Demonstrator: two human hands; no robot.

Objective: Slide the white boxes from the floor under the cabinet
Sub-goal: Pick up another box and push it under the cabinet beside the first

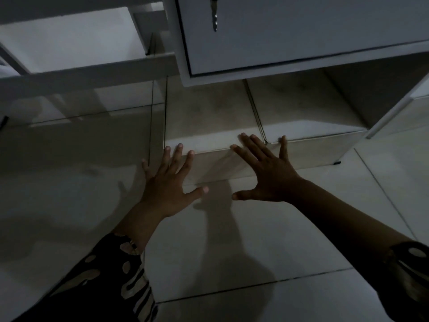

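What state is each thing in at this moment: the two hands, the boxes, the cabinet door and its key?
left hand: open, fingers spread against left white box front
right hand: open, fingers spread over the box edge
left white box: on floor, partly under cabinet
right white box: beside it, partly under cabinet
cabinet door: closed
key: hanging in lock

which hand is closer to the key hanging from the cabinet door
Right. The right hand lies spread on the white boxes' front edge, roughly below the key. The left hand presses farther left.
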